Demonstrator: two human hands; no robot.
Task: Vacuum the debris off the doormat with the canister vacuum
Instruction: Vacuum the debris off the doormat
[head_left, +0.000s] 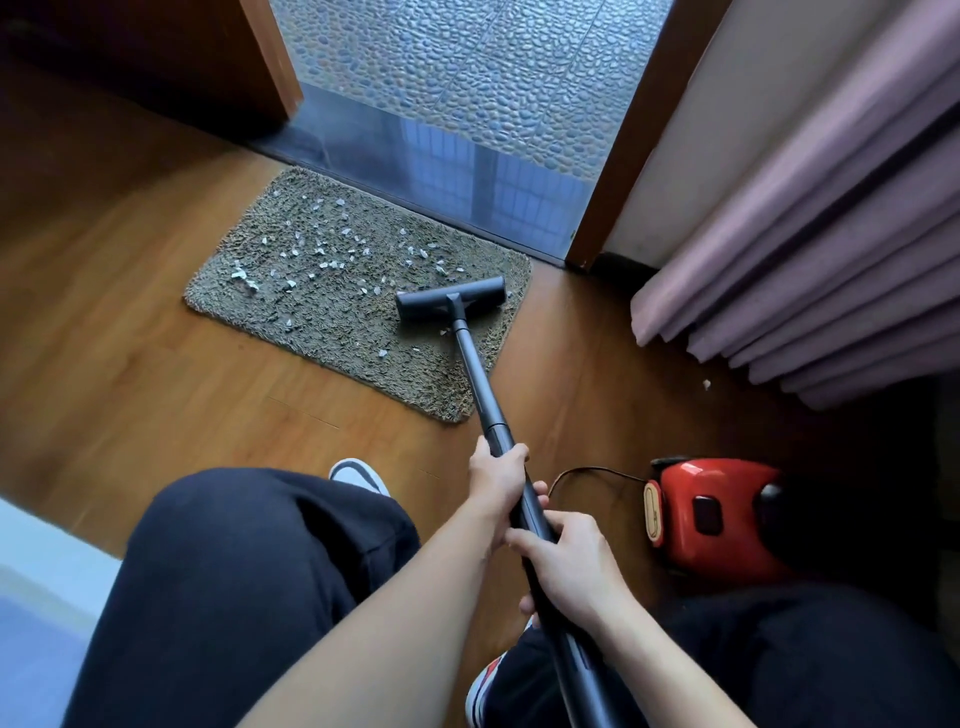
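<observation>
1. Canister vacuum (711, 514): red body, set on the wooden floor (156, 364) at the right, near the person's right knee. Its inside cannot be seen. A dark cord (587, 470) is looped out from its front.
2. Doormat (332, 322): shaggy, grey-brown, laid on the floor just beside the door threshold (415, 171). Pale debris (317, 249) is scattered over it in small scraps, thickest across the left and middle, with a few near the near edge.
3. Floor head (450, 299): dark, T-shaped, laid flat on the right part of the mat, with scraps just beside it.
4. Wand (475, 374): dark tube, slanted from the head back over the mat's near edge.
5. Left grip (498, 483): fingers wrapped closed round the wand, just behind its collar.
6. Right grip (571, 566): closed round the wand directly behind the left, the two nearly touching.
7. One loose scrap (706, 384) is noted on the floor near the pink curtain (831, 260).
</observation>
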